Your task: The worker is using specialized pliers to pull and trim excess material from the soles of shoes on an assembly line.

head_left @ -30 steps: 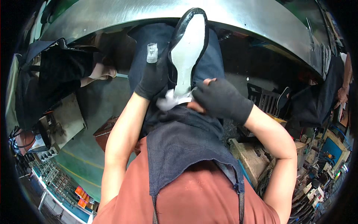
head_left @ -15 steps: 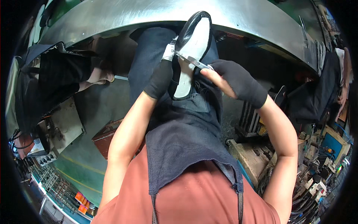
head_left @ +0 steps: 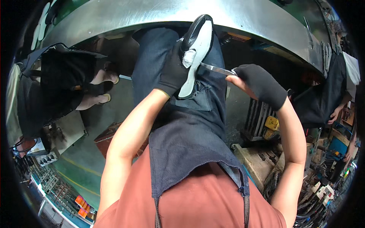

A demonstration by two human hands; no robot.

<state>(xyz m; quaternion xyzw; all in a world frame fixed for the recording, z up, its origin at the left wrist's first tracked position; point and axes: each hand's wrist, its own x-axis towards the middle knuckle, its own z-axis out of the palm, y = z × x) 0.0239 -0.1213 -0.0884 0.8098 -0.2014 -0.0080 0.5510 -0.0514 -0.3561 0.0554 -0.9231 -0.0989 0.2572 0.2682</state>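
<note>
My left hand (head_left: 173,72), in a black fingerless glove, is closed round a black shoe (head_left: 194,32) held sole up over my lap. Its toe points away from me, toward the metal bench. White tape covers my left thumb, which presses on the shoe's white insole (head_left: 201,45). To the right, my gloved right hand (head_left: 260,81) grips a slim silver hand tool with a narrow pointed end (head_left: 217,69). The tip is close to the insole's right edge; I cannot tell whether they touch. My right fingers hide the tool's handle, so its exact kind is unclear.
A shiny metal bench (head_left: 152,17) curves across the far side. At the left is another person's dark apron (head_left: 57,76) with sandalled feet (head_left: 108,78). A reddish-brown box (head_left: 106,138) stands on the floor left of me. Worn machinery (head_left: 254,159) and a yellow object (head_left: 271,123) are at the right.
My right hand has drawn the tool back to the right, away from the shoe's left side. My left thumb has moved from the shoe's edge onto the insole, and the shoe has tilted slightly.
</note>
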